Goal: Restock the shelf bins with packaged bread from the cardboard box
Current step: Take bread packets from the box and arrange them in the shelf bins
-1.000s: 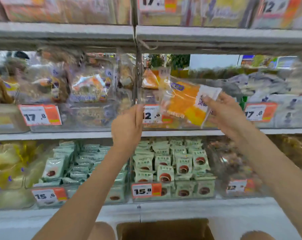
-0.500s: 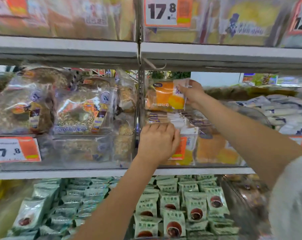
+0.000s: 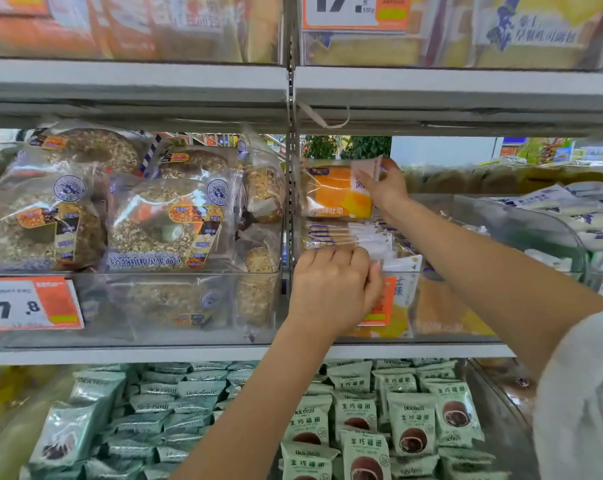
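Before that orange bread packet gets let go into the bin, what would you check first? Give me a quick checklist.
1. Right hand grips the orange bread packet: ok.
2. Packet is over the clear bin, above the stacked packets: ok.
3. Left hand steadies the stack at the bin's front: ok.
4. Packet sits flat on the stack: not ok, it is upright.
5. Room behind the packet: cannot tell.

Two hands [image 3: 331, 289], one orange bread pack [image 3: 331, 195] held, two clear bins [image 3: 189, 306].

Grey shelf [image 3: 126, 355] — clear bins [image 3: 175, 306] of packaged bread [image 3: 161, 226] sit on it.
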A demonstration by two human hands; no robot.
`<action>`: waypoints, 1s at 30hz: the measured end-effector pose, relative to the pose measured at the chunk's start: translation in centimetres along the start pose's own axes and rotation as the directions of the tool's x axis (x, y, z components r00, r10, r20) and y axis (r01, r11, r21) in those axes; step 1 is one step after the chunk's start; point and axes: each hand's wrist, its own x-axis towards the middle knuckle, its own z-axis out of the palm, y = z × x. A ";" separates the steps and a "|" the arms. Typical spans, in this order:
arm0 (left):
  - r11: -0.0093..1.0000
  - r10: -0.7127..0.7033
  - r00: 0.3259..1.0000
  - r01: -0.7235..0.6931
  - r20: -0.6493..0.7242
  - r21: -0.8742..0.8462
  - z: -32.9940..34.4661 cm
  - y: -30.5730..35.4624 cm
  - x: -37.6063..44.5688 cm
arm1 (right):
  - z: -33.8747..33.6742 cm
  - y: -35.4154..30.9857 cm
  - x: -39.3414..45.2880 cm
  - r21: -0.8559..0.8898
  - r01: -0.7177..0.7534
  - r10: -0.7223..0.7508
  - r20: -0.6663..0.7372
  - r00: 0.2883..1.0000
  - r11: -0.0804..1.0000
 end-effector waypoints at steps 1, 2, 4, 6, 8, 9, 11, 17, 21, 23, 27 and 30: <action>1.000 0.001 1.000 -0.001 -0.003 -0.001 0.0 0.0 0.0 | -0.1 0.0 0.1 0.000 0.006 -0.006 -0.005 1.000 1.000; 1.000 0.002 1.000 -0.002 -0.006 -0.004 0.0 0.0 0.0 | -0.2 0.2 0.1 -0.020 0.008 -0.008 -0.001 1.000 1.000; 1.000 0.001 1.000 -0.001 -0.010 -0.004 0.1 0.0 -0.1 | -0.2 0.6 0.1 -0.080 -0.016 0.018 0.022 1.000 0.997; 1.000 -0.001 1.000 0.001 -0.013 -0.001 0.1 0.0 -0.1 | 0.1 0.9 0.1 -0.121 -0.021 0.025 0.036 0.999 0.992; 1.000 -0.001 1.000 0.001 -0.013 0.002 0.1 0.0 -0.1 | 0.2 1.0 0.1 -0.140 -0.017 0.021 0.026 0.999 0.990; 1.000 -0.001 1.000 0.001 -0.009 0.001 0.1 0.1 -0.1 | 0.1 1.0 0.0 -0.145 -0.023 0.027 0.025 0.999 0.989; 1.000 -0.002 1.000 0.002 0.003 0.001 0.0 0.1 0.0 | 0.0 1.1 0.0 -0.155 -0.054 0.060 0.038 0.997 0.986; 1.000 0.012 1.000 -0.013 0.024 0.014 -0.2 0.0 0.0 | -0.3 0.4 -0.4 -0.255 -0.160 0.161 -0.016 0.987 0.954; 1.000 -0.004 0.994 0.005 0.108 -0.002 -0.8 0.0 0.2 | -1.9 -1.6 -2.3 -0.184 -0.155 0.137 -0.110 0.984 0.971; 1.000 0.005 0.988 -0.003 0.156 -0.009 -1.1 0.0 0.2 | -3.0 -2.7 -4.6 -0.161 -0.091 0.077 -0.093 0.993 0.983; 1.000 0.017 0.954 -0.011 0.298 -0.022 -1.8 0.0 0.4 | -6.2 -3.9 -12.2 0.031 0.214 -0.207 -0.150 0.967 0.976; 0.993 0.061 0.963 -0.032 0.261 -0.112 -3.1 1.3 -2.5 | -9.3 -1.8 -19.5 0.066 0.440 -0.419 -0.208 0.884 0.896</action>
